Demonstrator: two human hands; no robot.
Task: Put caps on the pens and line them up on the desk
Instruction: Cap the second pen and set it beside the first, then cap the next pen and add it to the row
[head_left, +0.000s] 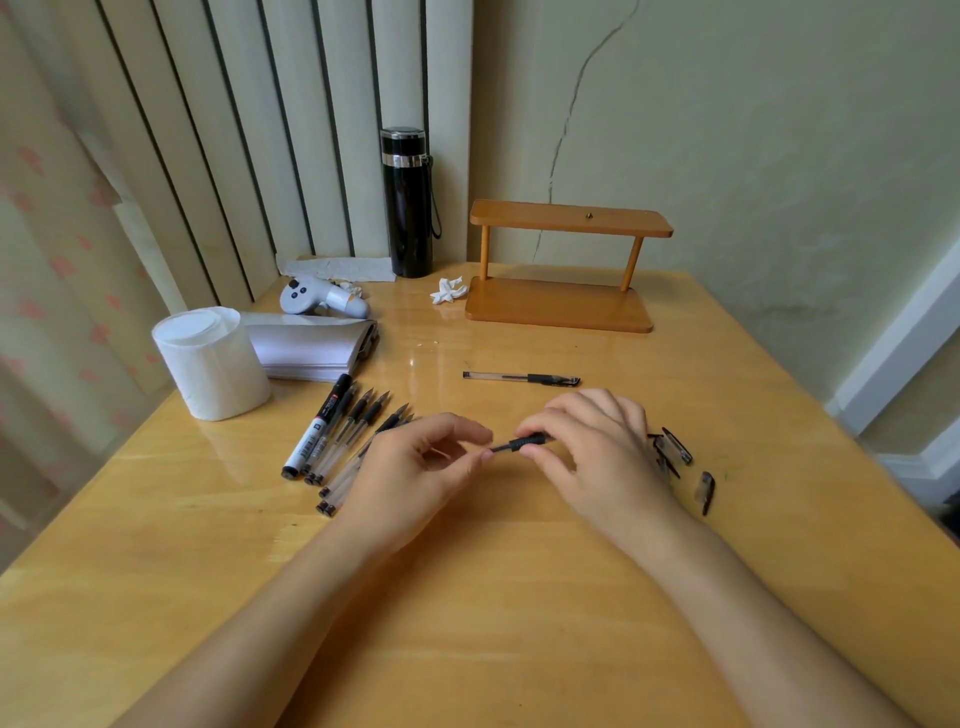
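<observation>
Both hands meet over the middle of the wooden desk (467, 597). My left hand (415, 467) pinches the barrel of a pen (522, 443), whose black grip shows between the two hands. My right hand (597, 452) closes around the pen's tip end; whether a cap is under the fingers is hidden. Several uncapped clear pens (358, 431) and a black-and-white marker (317, 426) lie fanned out to the left. One capped pen (522, 378) lies alone further back. Loose dark caps (675, 449) rest to the right of my right hand, one cap (705, 491) apart.
A toilet paper roll (210, 361) and a paper pad (311, 348) sit at the left. Behind stand a black flask (409, 202), a white controller (322, 299), a crumpled tissue (448, 291) and a small wooden shelf (561, 265).
</observation>
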